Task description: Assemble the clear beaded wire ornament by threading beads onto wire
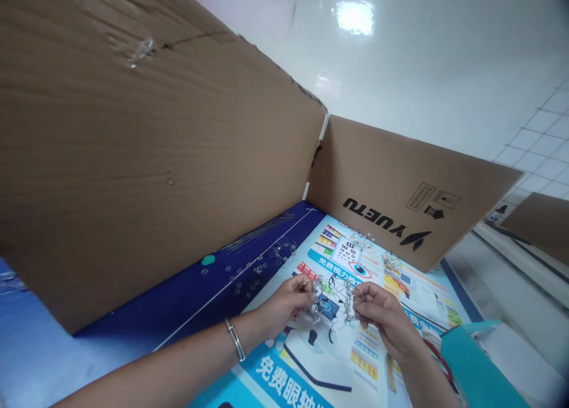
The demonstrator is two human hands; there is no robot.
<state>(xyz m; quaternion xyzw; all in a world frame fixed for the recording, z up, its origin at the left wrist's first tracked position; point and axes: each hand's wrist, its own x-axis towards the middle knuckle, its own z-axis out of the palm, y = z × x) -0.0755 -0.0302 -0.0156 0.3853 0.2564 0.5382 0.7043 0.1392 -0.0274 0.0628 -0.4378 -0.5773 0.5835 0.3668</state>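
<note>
Between my two hands stretches a strand of clear beads on thin wire (348,301), loosely curled over the printed sheet. My left hand (291,299), with a silver bangle at its wrist, is closed in a pinch on the strand's left side, where clear beads bunch below the fingers. On the other side, my right hand (383,313) pinches the wire close to a column of beads. The exact spots under the fingertips are hidden. Just beyond my left hand, loose clear beads (258,269) lie scattered on a dark blue surface.
Tall cardboard panels (178,159) stand at the left and back. Straight wires (260,231) lie along the left panel, near a green disc (208,259). Other beaded wire pieces (392,262) rest at the back of the printed sheet (306,369). A teal object (478,366) stands at right.
</note>
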